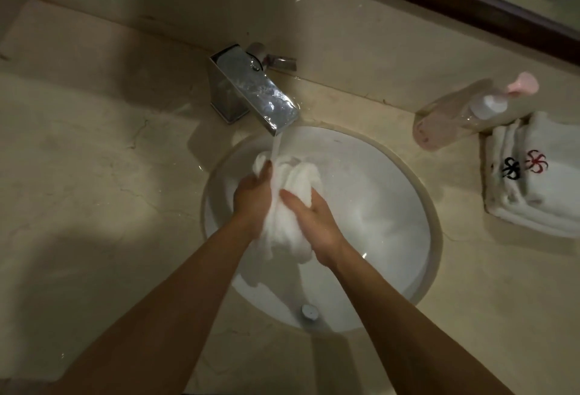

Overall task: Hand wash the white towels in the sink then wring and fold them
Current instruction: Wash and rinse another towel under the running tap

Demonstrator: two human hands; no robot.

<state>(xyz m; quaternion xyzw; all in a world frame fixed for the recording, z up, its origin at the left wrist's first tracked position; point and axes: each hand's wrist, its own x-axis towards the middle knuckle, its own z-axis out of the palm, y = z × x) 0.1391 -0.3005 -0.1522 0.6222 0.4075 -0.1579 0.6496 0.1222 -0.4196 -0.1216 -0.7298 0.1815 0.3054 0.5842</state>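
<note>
A bunched wet white towel [298, 175] hangs over the round white sink [392, 206], under the water running from the chrome faucet [251, 87]. My left hand [252, 197] grips its left side, thumb up near the water stream. On the towel's right side my right hand [314, 222] grips the cloth, with the thumb lying across its front. The towel's lower end droops between my wrists toward the basin.
Folded white towels [533, 190] with red and black embroidered marks lie on the beige counter [94, 159] at the right. A clear pump bottle [464, 112] with a pink top lies on its side beside them. The sink's drain plug [309, 311] sits near the front. A mirror frame runs along the top right.
</note>
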